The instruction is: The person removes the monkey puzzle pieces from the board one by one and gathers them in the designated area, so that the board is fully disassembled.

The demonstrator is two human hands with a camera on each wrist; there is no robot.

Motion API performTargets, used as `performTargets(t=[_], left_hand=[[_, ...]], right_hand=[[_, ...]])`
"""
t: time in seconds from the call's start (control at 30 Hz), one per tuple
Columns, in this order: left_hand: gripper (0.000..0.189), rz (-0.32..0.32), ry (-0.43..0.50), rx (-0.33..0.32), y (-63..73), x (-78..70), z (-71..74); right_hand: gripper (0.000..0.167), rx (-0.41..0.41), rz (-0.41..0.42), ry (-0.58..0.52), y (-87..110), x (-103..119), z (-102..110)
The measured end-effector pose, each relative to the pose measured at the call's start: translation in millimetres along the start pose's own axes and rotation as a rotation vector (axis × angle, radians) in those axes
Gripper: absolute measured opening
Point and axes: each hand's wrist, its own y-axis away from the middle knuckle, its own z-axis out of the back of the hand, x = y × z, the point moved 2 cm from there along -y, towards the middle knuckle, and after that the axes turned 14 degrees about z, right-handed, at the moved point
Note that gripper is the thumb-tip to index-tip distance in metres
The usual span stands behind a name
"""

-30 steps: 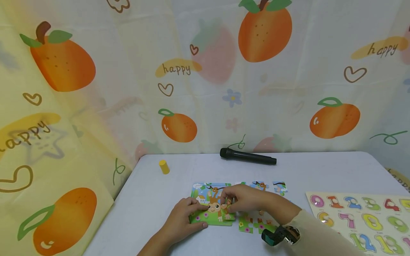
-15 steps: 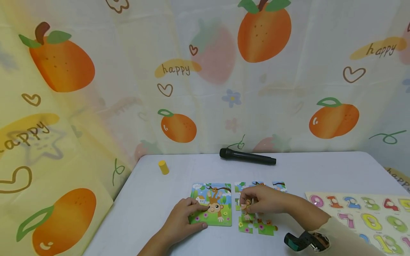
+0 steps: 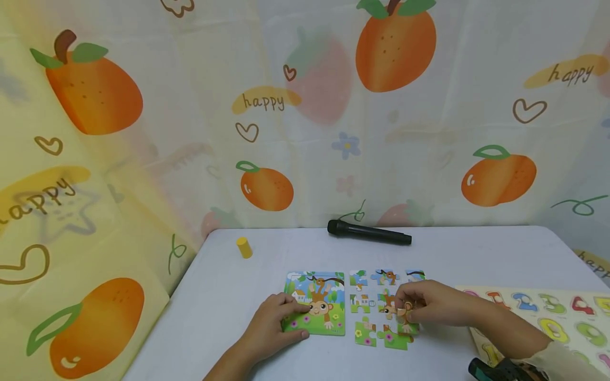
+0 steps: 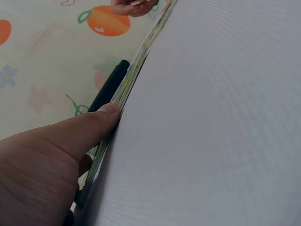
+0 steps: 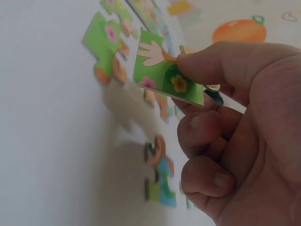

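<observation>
My left hand (image 3: 274, 317) holds the monkey-picture puzzle board (image 3: 333, 296) at its near left corner, index finger over the picture. In the left wrist view, the thumb (image 4: 108, 110) lies against the board's edge; the other fingers are mostly hidden. Right of the board, my right hand (image 3: 433, 304) pinches a puzzle piece (image 5: 164, 75) between thumb and fingers. This piece is green, with flowers and a pale monkey paw, and hangs above the table, casting a shadow. Loose puzzle pieces (image 3: 365, 334) lie below and left of it, spread in rows.
At the right lies a cream number board (image 3: 562, 311), partly covered by the right forearm. A black microphone (image 3: 369, 233) rests along the table's far edge. Toward the back left stands a yellow cylinder (image 3: 244, 247). A fruit-print curtain (image 3: 305, 159) hangs behind the table.
My right hand has moved right with the piece, from over the puzzle board to the right side of the loose pieces. The left hand and board have stayed put.
</observation>
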Motion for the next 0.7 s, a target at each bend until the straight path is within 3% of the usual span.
performTargets(t=[0.47,0.7], left_hand=[[0.045,0.007,0.003,0.016,-0.3,-1.4,0.2],[0.045,0.014,0.001,0.017,-0.2,-1.3,1.3]], right_hand=[[0.014,0.007,-0.034,-0.003,43.7,-11,8],[0.014,-0.033,0.014,0.078,57.1,-17,4]])
